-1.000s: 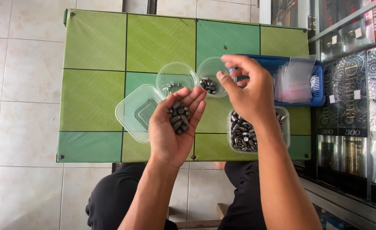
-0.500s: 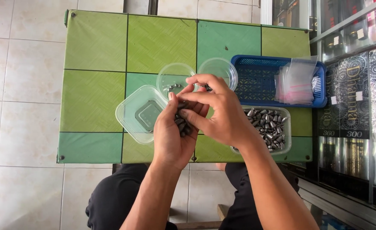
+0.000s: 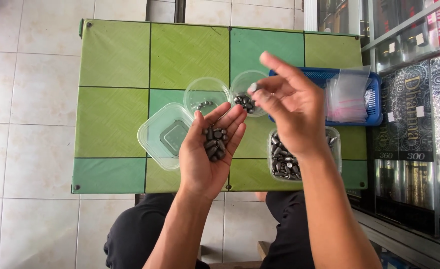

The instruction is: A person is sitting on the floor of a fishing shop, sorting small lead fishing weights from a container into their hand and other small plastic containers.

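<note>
My left hand [image 3: 211, 149] is held palm up over the green table [image 3: 115, 99], cupping a small pile of dark grey metal pieces [image 3: 215, 143]. My right hand [image 3: 287, 107] hovers to its right, pinching one grey metal piece [image 3: 252, 88] between thumb and fingers above a round clear cup [image 3: 246, 97] that holds several such pieces. A second round clear cup [image 3: 206, 94] with a few pieces stands just left of it. Under my right wrist, a clear square tub [image 3: 285, 162] is full of the same pieces.
An empty clear square container [image 3: 162, 134] lies left of my left hand. A blue basket [image 3: 374, 102] with small clear plastic bags [image 3: 347, 94] sits at the table's right end. Shelves with boxed goods [image 3: 414, 124] stand to the right. White floor tiles surround the table.
My right hand lifted off the pile in my left palm and moved right, carrying one metal piece over the right round cup. The left hand stayed in place.
</note>
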